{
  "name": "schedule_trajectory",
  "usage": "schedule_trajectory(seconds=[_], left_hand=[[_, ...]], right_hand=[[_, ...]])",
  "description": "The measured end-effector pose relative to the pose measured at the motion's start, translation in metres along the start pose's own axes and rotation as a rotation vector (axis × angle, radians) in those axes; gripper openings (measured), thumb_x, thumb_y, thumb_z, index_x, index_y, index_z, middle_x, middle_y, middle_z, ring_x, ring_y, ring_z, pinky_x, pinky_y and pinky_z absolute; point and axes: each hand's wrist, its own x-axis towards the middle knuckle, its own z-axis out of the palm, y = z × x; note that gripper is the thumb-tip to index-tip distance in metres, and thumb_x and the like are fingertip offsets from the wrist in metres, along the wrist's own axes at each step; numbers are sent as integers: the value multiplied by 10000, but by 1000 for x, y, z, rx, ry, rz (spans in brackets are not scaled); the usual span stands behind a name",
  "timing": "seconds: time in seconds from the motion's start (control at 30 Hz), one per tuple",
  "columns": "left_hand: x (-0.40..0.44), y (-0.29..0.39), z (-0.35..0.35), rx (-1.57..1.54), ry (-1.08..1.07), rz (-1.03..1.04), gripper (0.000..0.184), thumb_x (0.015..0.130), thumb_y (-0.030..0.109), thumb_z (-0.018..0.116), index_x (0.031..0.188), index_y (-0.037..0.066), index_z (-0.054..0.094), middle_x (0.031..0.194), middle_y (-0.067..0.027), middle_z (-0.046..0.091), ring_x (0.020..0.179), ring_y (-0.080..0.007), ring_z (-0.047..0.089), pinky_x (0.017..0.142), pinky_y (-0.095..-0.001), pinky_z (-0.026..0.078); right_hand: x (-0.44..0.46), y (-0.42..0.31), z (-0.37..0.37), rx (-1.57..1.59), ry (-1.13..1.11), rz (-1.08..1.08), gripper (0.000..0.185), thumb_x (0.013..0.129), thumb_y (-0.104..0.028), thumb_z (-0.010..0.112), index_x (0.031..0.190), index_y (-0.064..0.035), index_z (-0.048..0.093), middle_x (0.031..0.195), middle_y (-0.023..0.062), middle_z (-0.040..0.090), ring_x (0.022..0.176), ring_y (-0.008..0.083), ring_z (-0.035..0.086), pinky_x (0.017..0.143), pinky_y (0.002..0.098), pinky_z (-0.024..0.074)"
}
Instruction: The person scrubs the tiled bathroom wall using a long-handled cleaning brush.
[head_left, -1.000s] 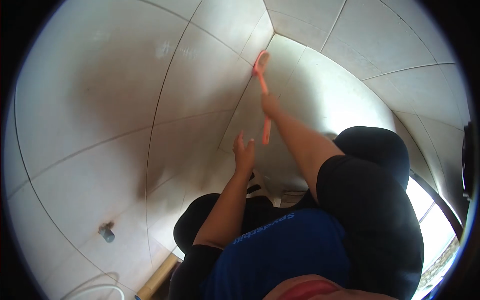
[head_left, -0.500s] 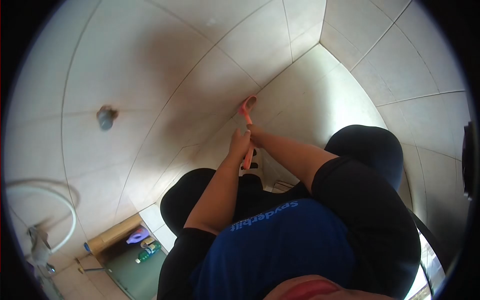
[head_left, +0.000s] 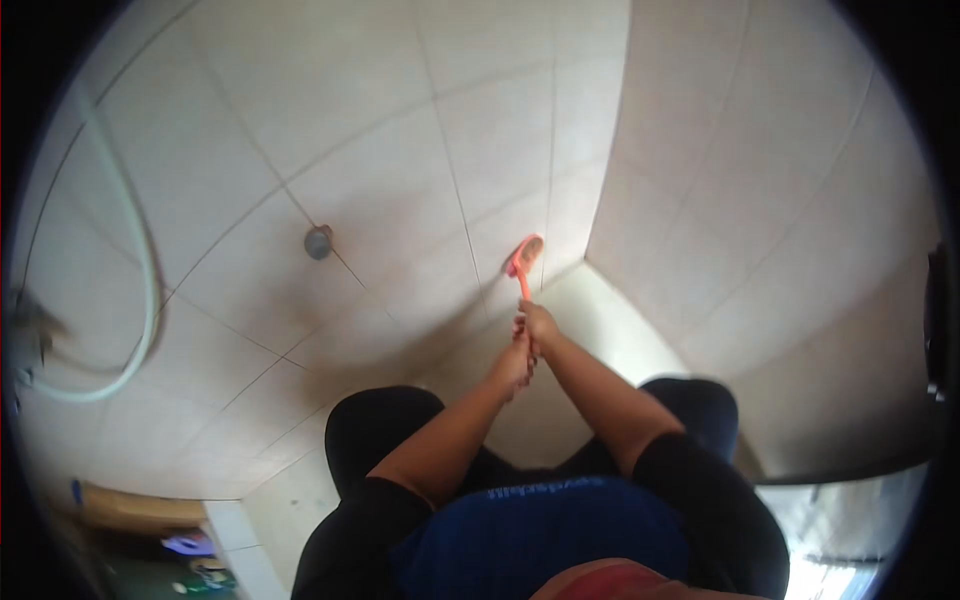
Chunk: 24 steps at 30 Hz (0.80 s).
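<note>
Grip, both hands: your right hand [head_left: 538, 322] is closed round the slim handle of the pink-orange brush [head_left: 526, 256], and your left hand [head_left: 513, 368] is wrapped round it lower down, just beside the right. Brush: long straight handle, oval head with a brownish centre on its back; the pink bristle side faces the tiled wall [head_left: 400, 180] and appears to touch it, near the corner with the adjoining wall [head_left: 740, 220]. Wall surface: pale, smooth tiles with thin dark joints, soft shadows across them. Left of the brush, a round, dull grey fitting [head_left: 318, 242] projects from the tiles; farther left hangs a smooth, pale hose [head_left: 148, 290] in a long curve. Lower left: a brown, elongated piece [head_left: 145, 508], material unclear, with a blurred purple object [head_left: 190, 543] near it.
</note>
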Motion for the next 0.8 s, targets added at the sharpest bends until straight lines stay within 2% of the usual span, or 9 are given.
schedule_trajectory(seconds=[0.13,0.2,0.27,0.33,0.4,0.47,0.63,0.7,0.8], left_hand=[[-7,25,33,96,53,216,389,887,440,257,695,147,424,529,51,366,374,-76,307,342,-229,242],[7,24,34,329,254,605,379,893,420,258,711,132,424,541,46,375,385,-85,318,358,-240,261],[14,17,29,327,175,491,372,892,421,258,711,141,423,542,47,368,386,-84,310,352,-242,251],[11,14,22,339,101,384,365,891,422,257,712,150,421,542,48,362,387,-83,302,347,-245,241],[5,6,22,-2,-66,-113,322,898,412,261,737,164,389,544,73,328,371,-52,251,324,-208,188],[18,-16,14,48,2,-138,332,895,425,261,744,161,393,546,77,330,369,-47,246,320,-202,183],[-10,75,46,253,-13,38,344,884,456,283,759,155,395,551,71,329,375,-30,239,309,-183,175],[-15,101,66,284,36,251,338,882,449,303,766,146,395,554,59,322,378,-22,240,305,-174,176],[-2,111,80,265,58,272,334,883,439,316,766,136,395,553,52,317,378,-23,245,306,-176,188]], right_hand=[[-54,-68,22,-78,-25,-287,327,846,-333,412,1004,-49,436,594,28,393,464,122,369,425,259,355],[-61,-76,22,-50,-96,-415,305,859,-329,385,967,-53,458,563,22,383,428,110,351,392,255,340],[-62,-78,20,-94,-175,-450,287,868,-323,361,930,-57,450,511,-3,339,394,94,315,364,248,307],[-30,-47,0,-26,-74,-263,275,869,-316,358,882,-53,436,505,4,349,373,103,301,341,251,282],[18,-1,-29,91,-40,-10,270,870,-310,355,861,-50,428,505,14,362,369,114,306,332,251,274],[35,10,-31,196,-77,130,268,870,-307,355,853,-48,424,509,23,373,371,121,317,329,252,274],[-16,-86,6,179,-51,-197,250,863,-303,377,874,-55,408,514,24,368,369,114,319,324,246,260],[-46,-129,15,168,-155,-359,225,852,-286,390,866,-62,404,507,31,372,366,111,326,321,252,259],[-41,-149,10,209,-263,-412,205,847,-267,384,844,-62,406,498,36,370,361,108,328,313,258,256]])
